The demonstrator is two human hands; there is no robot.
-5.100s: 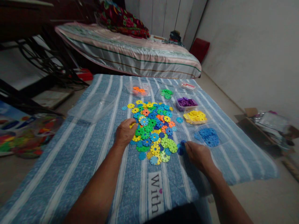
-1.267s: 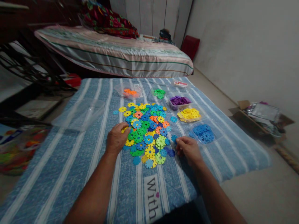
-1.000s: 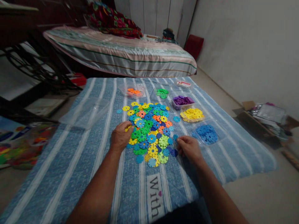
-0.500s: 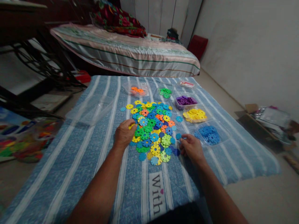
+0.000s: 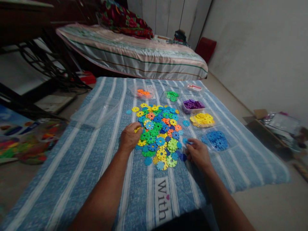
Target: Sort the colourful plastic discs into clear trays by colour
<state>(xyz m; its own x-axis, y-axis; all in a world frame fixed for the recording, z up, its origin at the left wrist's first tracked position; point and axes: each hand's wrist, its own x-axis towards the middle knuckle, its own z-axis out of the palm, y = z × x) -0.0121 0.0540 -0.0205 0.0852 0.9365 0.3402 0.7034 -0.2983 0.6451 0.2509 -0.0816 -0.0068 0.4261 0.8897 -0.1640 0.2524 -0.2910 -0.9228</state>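
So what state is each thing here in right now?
Mixed pile: loose, unsorted on the cloth.
Left hand: resting on the pile's edge, fingers on a yellow disc.
Right hand: pinching a blue disc.
Blue tray: open, part filled.
Yellow tray: open, heaped.
Purple tray: open, filled.

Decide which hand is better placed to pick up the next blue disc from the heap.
Probably the right hand: its fingertips touch a blue disc at the heap's right edge, beside the blue pile. The left hand rests on the heap's far side.
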